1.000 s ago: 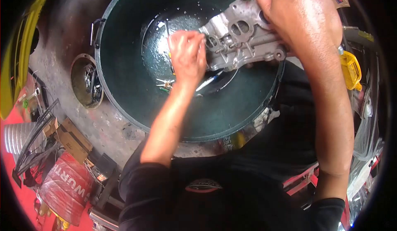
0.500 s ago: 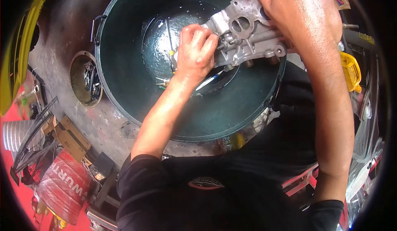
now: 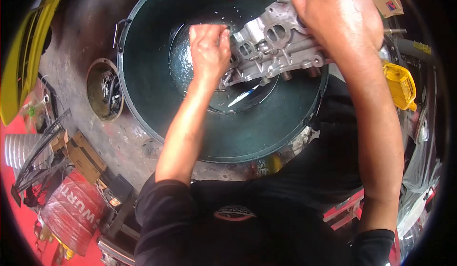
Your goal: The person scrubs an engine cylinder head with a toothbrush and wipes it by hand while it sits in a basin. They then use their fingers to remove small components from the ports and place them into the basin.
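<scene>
Head view: right hand clamped on aluminium casting over basin far-right rim. Left hand, fisted, grip unclear, has shifted up casting's left end; scrubbing stroke likely continues.

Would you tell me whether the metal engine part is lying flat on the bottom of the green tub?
No, the right hand holds the metal engine part up at the green tub rim, tilted above the wet bottom, while the left hand works at its lower end.
</scene>
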Tool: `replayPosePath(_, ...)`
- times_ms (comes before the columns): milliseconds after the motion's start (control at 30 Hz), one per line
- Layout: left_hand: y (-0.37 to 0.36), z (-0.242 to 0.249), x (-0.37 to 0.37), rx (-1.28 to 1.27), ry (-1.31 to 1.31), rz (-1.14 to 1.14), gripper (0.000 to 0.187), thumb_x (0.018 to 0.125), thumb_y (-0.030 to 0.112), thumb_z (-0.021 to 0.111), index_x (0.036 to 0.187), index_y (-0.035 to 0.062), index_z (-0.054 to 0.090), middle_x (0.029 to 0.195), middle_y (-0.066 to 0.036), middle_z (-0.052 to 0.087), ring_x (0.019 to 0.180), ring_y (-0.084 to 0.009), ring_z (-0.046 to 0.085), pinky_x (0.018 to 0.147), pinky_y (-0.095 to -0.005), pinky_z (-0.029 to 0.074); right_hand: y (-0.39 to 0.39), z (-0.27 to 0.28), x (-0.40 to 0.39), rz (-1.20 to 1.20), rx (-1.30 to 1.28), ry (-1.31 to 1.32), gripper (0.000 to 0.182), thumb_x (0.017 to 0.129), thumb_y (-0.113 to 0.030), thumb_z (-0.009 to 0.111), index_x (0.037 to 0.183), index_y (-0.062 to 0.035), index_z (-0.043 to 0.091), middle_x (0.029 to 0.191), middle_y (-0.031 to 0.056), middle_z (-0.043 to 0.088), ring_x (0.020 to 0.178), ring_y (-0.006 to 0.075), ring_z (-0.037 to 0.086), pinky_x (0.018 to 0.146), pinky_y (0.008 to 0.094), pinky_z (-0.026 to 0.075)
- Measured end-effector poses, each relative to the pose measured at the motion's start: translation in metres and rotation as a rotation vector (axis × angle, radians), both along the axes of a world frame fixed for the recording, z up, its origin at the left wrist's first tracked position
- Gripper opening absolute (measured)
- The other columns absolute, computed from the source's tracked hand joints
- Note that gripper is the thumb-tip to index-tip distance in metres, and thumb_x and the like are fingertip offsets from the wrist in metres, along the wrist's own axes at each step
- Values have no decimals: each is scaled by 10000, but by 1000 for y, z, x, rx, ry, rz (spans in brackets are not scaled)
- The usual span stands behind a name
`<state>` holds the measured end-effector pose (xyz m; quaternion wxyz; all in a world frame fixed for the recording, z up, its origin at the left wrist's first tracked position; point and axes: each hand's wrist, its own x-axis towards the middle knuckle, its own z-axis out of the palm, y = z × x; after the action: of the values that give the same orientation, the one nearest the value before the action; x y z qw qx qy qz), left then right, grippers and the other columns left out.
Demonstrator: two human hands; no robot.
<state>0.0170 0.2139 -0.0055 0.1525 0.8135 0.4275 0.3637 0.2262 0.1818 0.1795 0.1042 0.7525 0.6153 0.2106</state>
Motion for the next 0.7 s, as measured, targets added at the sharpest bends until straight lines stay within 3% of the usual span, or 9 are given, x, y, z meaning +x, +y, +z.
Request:
replayPosePath(33, -14, 16, 5, -108, -45, 23, 156, 868, 166, 728, 958, 38, 735, 933, -139, 680, 880, -315, 651, 816, -420, 513, -1, 3, -1, -12, -69, 38, 314, 908, -339, 587, 979, -41, 656, 925, 153, 669, 850, 311, 671, 756, 413, 549)
replayPosePath(67, -24, 35, 12, -367, -11, 25, 195, 877, 183, 718, 984, 21, 734, 911, -143, 703, 894, -256, 674, 783, -389, 521, -8, 7, -10, 30, 13, 10, 310, 895, -325, 606, 979, -34, 666, 916, 148, 663, 829, 298, 666, 728, 407, 542)
replayPosePath(100, -28, 47, 19, -666, -101, 33, 193, 889, 179, 692, 966, 5, 721, 857, -128, 713, 811, -182, 665, 743, -343, 510, -7, 4, -5, 61, 4, -3, 308, 892, -322, 608, 982, -33, 667, 917, 144, 663, 830, 299, 666, 723, 414, 542)
replayPosePath(167, -26, 49, 30, -913, -219, 136, 161, 866, 138, 680, 876, -22, 699, 762, -152, 702, 711, -218, 661, 692, -384, 514, -5, -4, 4, 120, -24, -16, 304, 886, -315, 613, 986, -33, 670, 918, 135, 663, 832, 302, 664, 711, 427, 544)
replayPosePath(233, -28, 53, 37, -966, -199, 212, 141, 859, 122, 685, 861, -18, 696, 752, -125, 699, 686, -186, 643, 667, -362, 508, -6, 17, -19, -53, -94, -60, 349, 894, -291, 601, 1067, 4, 667, 1027, 204, 668, 952, 384, 666, 750, 475, 562)
replayPosePath(367, -24, 63, 45, -1069, -126, 302, 69, 858, 56, 655, 857, -11, 669, 780, -94, 690, 705, -162, 639, 644, -305, 490, 0, 8, -16, -137, -77, -59, 415, 919, -260, 553, 1196, 37, 640, 1179, 297, 633, 1091, 504, 627, 810, 561, 565)
replayPosePath(433, -14, 55, 48, -1081, -242, 406, 48, 845, 32, 659, 861, -12, 668, 779, -101, 688, 696, -169, 634, 651, -310, 494, 0, 4, -12, -116, -55, -27, 416, 929, -250, 534, 1223, 26, 637, 1177, 303, 631, 1095, 509, 624, 803, 579, 563)
replayPosePath(567, -33, 55, 56, -878, -35, 435, 97, 842, 71, 693, 882, -16, 676, 798, -107, 700, 703, -173, 642, 660, -332, 508, 0, 7, -12, -157, -113, -69, 430, 944, -251, 516, 1264, 13, 628, 1212, 299, 626, 1102, 518, 619, 807, 595, 560)
replayPosePath(700, -20, 35, 48, -823, -53, 565, 134, 847, 105, 706, 903, -17, 702, 797, -106, 706, 708, -166, 640, 664, -343, 513, -10, 10, -8, -114, -92, -46, 443, 940, -255, 520, 1274, 17, 620, 1215, 303, 624, 1117, 527, 609, 822, 597, 557)
